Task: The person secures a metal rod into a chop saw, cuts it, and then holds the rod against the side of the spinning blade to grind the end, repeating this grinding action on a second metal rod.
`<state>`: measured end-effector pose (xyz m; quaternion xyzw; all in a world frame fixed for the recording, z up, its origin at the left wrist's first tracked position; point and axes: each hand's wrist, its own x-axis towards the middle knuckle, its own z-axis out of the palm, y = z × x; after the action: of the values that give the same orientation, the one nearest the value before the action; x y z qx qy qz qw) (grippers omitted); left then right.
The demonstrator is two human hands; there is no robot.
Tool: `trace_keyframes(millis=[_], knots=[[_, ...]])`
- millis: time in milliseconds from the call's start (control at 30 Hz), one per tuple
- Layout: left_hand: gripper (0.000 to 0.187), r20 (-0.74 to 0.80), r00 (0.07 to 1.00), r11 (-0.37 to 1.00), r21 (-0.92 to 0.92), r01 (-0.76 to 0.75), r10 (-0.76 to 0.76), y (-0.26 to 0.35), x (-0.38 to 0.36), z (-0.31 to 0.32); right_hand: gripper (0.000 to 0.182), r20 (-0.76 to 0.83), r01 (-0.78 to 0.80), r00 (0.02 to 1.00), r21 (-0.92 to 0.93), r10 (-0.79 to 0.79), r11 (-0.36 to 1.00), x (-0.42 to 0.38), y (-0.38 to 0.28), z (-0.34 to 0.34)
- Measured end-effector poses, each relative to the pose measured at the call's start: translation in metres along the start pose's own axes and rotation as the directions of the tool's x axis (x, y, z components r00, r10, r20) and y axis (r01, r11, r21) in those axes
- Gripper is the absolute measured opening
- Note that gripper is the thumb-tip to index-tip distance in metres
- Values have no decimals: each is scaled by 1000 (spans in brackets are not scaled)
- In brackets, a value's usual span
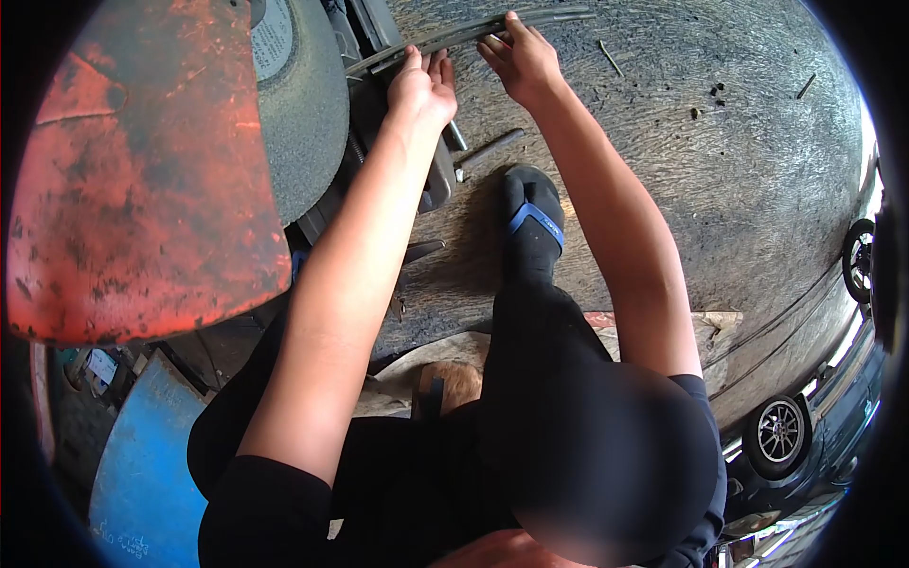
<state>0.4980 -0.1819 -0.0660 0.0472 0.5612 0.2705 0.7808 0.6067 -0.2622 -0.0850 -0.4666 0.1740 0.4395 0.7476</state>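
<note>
Several long, thin dark metal strips [464, 34] lie across the top of the view, reaching from beside the grinding disc to the right. My left hand [423, 87] holds them near their left part, palm up, the thumb on top. Farther right, my right hand [519, 59] grips the same strips with its thumb over them and its fingers beneath. The left ends of the strips are near the edge of the large grey abrasive disc [308, 123], beside dark metal machine parts [437, 180]; whether they touch the disc, I cannot tell.
A worn red metal guard [142, 189] covers much of the upper left. Below it is a blue panel [147, 454]. My sandalled foot [533, 218] rests on the rough floor [739, 189] near a short rod [492, 149]. A car wheel [778, 435] stands at the lower right.
</note>
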Motion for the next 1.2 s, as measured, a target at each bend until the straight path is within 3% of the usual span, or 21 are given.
trace_keyframes(millis=[67, 133, 167, 267, 333, 367, 433, 800, 867, 1067, 1200], knots=[[26, -5, 1000, 1000, -2, -1, 1, 2, 0, 0, 32, -7, -5, 1000, -7, 5, 1000, 9, 6, -6], [26, -5, 1000, 1000, -4, -3, 3, 2, 1, -1, 24, 157, -44, 987, 145, 21, 988, 34, 22, -21], [27, -3, 1000, 1000, -5, -6, 6, 3, 1, -2, 24, 157, -45, 987, 145, 22, 988, 37, 24, -23], [28, -6, 1000, 1000, 10, -16, 16, 4, -2, 0, 16, 31, -29, 999, 154, 24, 988, 7, 4, 8], [26, -21, 999, 1000, 7, -29, 29, 3, -1, 1, 15, -154, -37, 987, 89, 51, 995, -4, -4, 22], [25, -34, 999, 999, 4, -38, 38, 3, 0, 1, 15, -150, -41, 987, 92, 54, 995, 0, 0, 17], [24, -43, 998, 999, 3, -39, 39, 3, 1, 1, 30, 15, 37, 999, 72, -38, 997, 11, 8, -1], [19, -16, 1000, 1000, 24, -12, 12, 1, 1, 1, 24, -59, 73, 996, 141, -65, 987, 13, 9, -6], [18, -16, 1000, 1000, 25, -6, 7, -1, 2, 2, 13, -36, 28, 999, 144, -23, 989, 17, 12, -9], [17, -11, 1000, 999, 44, -20, 21, 0, 2, 3, 12, 9, 31, 999, 199, -33, 979, 20, 13, -10], [19, -25, 999, 999, 46, -21, 22, 1, 3, 4, 15, -52, 15, 999, 176, -6, 984, 16, 10, -3]])
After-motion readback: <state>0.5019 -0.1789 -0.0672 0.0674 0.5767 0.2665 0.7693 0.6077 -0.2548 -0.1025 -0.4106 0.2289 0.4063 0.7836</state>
